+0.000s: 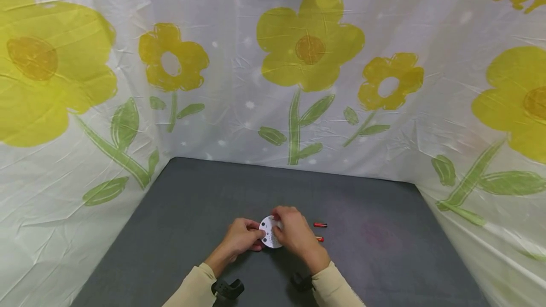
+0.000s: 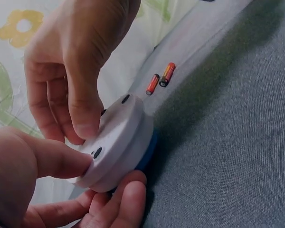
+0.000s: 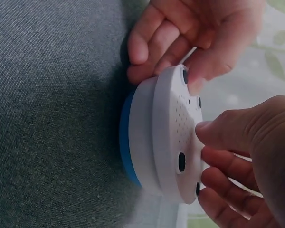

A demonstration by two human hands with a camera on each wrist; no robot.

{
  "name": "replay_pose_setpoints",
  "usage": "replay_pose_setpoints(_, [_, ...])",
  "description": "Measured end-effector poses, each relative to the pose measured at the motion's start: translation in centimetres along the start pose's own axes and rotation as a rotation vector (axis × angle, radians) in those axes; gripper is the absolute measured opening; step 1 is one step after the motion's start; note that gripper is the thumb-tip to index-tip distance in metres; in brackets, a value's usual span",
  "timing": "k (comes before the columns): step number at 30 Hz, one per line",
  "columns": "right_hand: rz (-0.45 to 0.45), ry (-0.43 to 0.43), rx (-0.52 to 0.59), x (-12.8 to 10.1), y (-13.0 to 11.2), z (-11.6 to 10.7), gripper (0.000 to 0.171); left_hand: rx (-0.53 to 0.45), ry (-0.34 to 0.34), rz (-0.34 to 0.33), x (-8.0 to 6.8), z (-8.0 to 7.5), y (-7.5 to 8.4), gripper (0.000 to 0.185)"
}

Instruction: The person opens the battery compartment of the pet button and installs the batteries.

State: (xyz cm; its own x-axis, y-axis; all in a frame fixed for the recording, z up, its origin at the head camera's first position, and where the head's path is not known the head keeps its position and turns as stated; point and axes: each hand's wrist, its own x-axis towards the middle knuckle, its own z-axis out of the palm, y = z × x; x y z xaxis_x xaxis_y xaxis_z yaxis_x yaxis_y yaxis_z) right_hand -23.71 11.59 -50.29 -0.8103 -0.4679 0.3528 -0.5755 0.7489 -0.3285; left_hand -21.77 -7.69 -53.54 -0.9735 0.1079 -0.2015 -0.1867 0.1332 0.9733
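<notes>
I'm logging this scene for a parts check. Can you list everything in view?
disc: 1, white with dark holes and a blue underside, held in both hands over the mat
batteries: 2, red, on the mat to the right of the disc
mat: 1, grey, covers the table
sheet: 1, white with yellow flowers, behind and at both sides
wrist mounts: 2, black, at the cuffs
left hand: grips the disc's left edge
right hand: grips the disc's top and right
</notes>
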Motion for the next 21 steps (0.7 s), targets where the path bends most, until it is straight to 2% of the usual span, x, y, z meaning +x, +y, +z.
replay_pose_setpoints(15, [-0.081,-0.049,-0.099,0.23,-0.34,0.51,0.028,0.005,0.005,0.001,-0.33,-0.06,0.25,0.028])
replay_pose_setpoints(21, [-0.075,-0.084,-0.085,0.27,-0.52,0.42,0.028,0.01,0.004,0.002,-0.45,-0.08,0.33,0.028])
